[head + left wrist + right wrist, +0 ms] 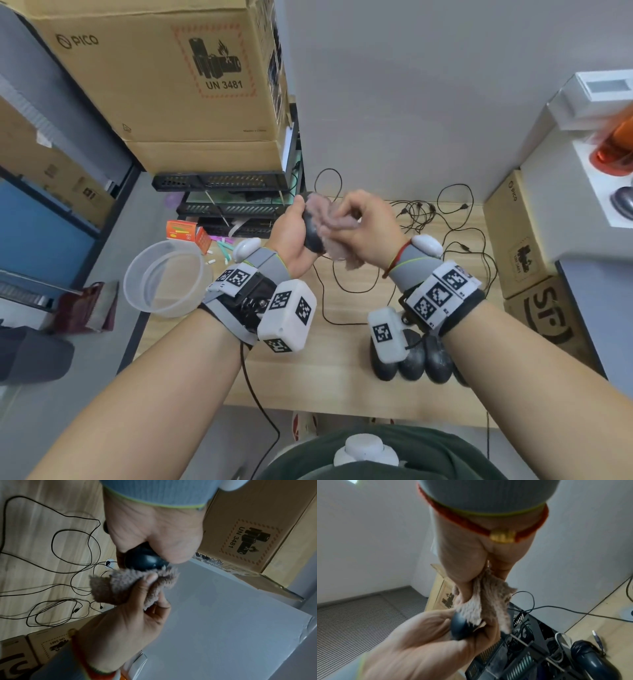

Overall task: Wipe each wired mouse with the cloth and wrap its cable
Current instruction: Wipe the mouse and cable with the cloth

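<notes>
Currently held: one black wired mouse (311, 233), gripped in the left hand (291, 236), fingers curled round its body, raised above the wooden desk (349, 342). Against it, on the right-hand side: one fuzzy pinkish-brown cloth (325, 222), bunched and pinched between thumb and fingers of the right hand (363, 226), pressed to the mouse's upper surface. Below both hands: loose black cables (445, 219), tangled on the desk and trailing toward the wall. Nearer the body, under the right wrist: three further black mice (424, 359), side by side, touching. Left of the left wrist: one clear plastic tub (164, 274) at the desk edge. Beyond the left hand: a large cardboard box (154, 75) marked UN 3481, on stacked black trays (222, 181).
</notes>
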Motion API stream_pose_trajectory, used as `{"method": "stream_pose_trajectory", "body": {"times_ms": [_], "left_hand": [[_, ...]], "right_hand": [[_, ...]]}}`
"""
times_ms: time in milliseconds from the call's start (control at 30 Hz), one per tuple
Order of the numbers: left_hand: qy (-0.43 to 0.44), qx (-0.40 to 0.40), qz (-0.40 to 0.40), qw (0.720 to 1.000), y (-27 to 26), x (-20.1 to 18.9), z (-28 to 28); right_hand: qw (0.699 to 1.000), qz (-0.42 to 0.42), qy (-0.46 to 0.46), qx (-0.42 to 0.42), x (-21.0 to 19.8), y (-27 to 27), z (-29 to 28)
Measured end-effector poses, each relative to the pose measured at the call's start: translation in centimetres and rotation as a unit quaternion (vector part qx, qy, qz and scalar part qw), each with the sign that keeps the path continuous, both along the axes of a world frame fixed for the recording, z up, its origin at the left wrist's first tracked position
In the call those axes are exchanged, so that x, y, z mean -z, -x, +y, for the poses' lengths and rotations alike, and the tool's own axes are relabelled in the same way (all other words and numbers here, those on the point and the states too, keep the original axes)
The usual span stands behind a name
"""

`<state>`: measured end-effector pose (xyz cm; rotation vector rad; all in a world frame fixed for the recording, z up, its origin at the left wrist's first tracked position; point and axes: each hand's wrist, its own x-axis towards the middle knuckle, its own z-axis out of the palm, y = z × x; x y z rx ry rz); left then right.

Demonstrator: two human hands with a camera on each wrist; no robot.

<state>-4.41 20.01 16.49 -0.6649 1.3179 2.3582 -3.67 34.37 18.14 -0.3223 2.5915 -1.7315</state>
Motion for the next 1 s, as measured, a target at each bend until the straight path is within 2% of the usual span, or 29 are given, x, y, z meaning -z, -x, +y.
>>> {"method": "stream_pose_trajectory", "body": {"times_ms": [67, 233, 333, 400, 433, 533, 600, 700, 767, 800, 867, 933, 1000], "left_hand": [[-0.018, 0.021, -0.004, 1.000, -0.1, -0.2, 0.2], [-0.006, 0.008, -0.009, 1.000, 0.0, 0.0, -0.1], [-0.009, 0.002, -0.008, 1.000, 0.0, -0.4, 0.1], [0.001, 0.013, -0.002, 1.000, 0.0, -0.4, 0.2], [0.000, 0.015, 0.002, 1.000, 0.0, -0.7, 0.3], [-0.008, 0.009, 0.000, 1.000, 0.0, -1.3, 0.3], [-0.010, 0.012, -0.001, 1.000, 0.3, -1.1, 0.0], [0.000, 0.040, 0.012, 0.999, -0.1, -1.4, 0.1], [-0.010, 0.043, 0.006, 0.999, -0.2, -2.0, 0.4], [-0.001, 0.041, -0.003, 0.999, -0.1, -2.1, 0.2], [-0.010, 0.050, 0.006, 0.999, -0.2, -2.3, -0.1], [-0.018, 0.056, 0.008, 0.998, -0.1, -2.2, -0.3], [-0.014, 0.061, 0.016, 0.998, -0.3, -2.3, -0.2]], "right_hand": [[0.999, 0.031, -0.008, 0.034, 0.2, 0.7, 0.3], [0.988, 0.059, -0.099, -0.098, 0.6, -1.0, -0.5], [1.000, 0.001, -0.023, -0.020, 0.2, 0.5, 0.8], [0.999, 0.007, -0.010, 0.032, -0.3, 1.5, 1.6], [0.999, 0.009, -0.016, 0.032, -0.4, 1.7, 1.7], [0.997, 0.026, -0.036, -0.069, -1.0, 0.4, 0.7], [0.989, 0.045, -0.084, -0.111, -0.7, -0.1, 0.2], [0.997, -0.003, -0.049, -0.053, -0.8, 1.5, 1.3], [0.999, -0.006, -0.041, 0.002, -0.9, 2.4, 2.1], [0.999, -0.001, -0.037, 0.002, -1.0, 2.3, 1.9], [0.998, 0.028, -0.038, -0.038, -1.5, 1.3, 1.0], [0.988, 0.077, -0.078, -0.110, -1.7, 0.0, 0.1], [0.985, 0.071, -0.092, -0.126, -1.4, 0.6, 0.4]]}}
